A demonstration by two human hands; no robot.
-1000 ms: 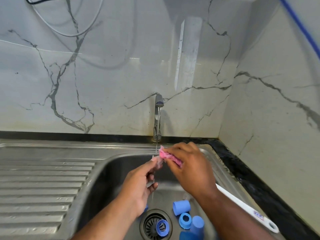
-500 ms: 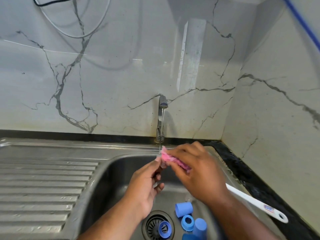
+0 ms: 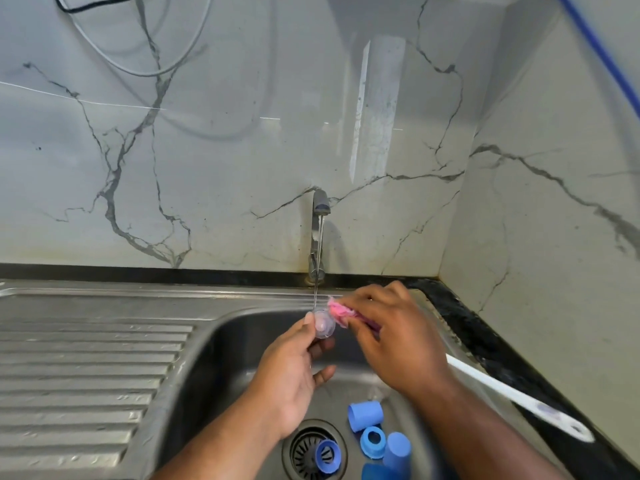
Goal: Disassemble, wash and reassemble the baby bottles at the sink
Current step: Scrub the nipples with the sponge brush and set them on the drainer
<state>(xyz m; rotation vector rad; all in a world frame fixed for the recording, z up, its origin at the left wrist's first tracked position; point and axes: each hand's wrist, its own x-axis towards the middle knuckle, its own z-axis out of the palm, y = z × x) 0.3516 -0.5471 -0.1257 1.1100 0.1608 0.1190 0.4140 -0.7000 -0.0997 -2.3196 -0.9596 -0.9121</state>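
Left hand (image 3: 294, 372) pinches clear teat (image 3: 323, 325) under running tap (image 3: 320, 206); right hand (image 3: 391, 344) grips pink scrubber (image 3: 337, 311) against it.
Both hang above sink (image 3: 207, 358) mid-basin, off its walls; white brush handle (image 3: 512, 396) crosses right rim; blue caps (image 3: 365, 415) lie near drain (image 3: 304, 448).

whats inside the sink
A drain strainer with a blue ring on it, a second blue ring, a lying blue cap and a standing blue cap. Left forearm and right forearm hide parts of the floor.
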